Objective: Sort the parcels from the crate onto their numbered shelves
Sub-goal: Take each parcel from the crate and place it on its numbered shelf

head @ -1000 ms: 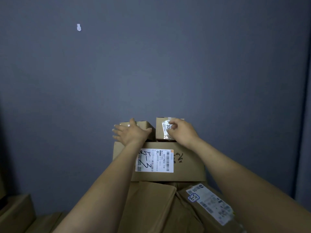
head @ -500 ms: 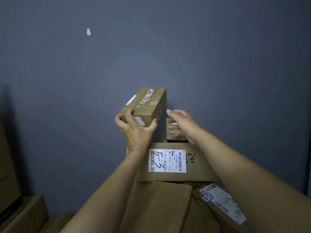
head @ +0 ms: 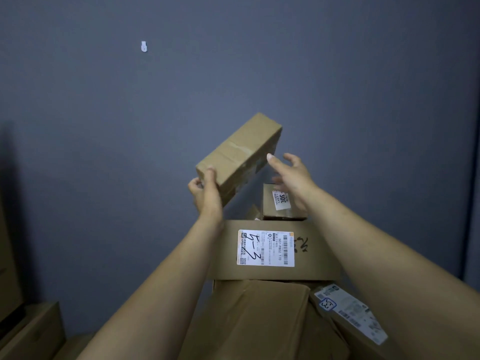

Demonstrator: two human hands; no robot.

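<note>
My left hand [head: 206, 190] grips the near end of a long taped cardboard parcel [head: 239, 154], which tilts up and to the right in the air. Beside the parcel's right side hovers my right hand [head: 292, 178], fingers spread, holding nothing. Under that hand a small box [head: 280, 201] with a white "30" sticker stands on a wide box [head: 270, 250] whose label is handwritten "5-3". Below lie a plain brown parcel [head: 259, 318] and a parcel [head: 348, 315] with a label marked "5-3".
A dark grey wall [head: 233, 74] fills the view, with a small white hook [head: 144, 46] on it. More cardboard boxes [head: 31, 333] stand at the lower left. The stack of parcels rises in front of me at the centre.
My left hand has lifted the long parcel higher and turned it over, so a plain taped face shows. My right hand has left the small "30" box and risen towards the parcel.
</note>
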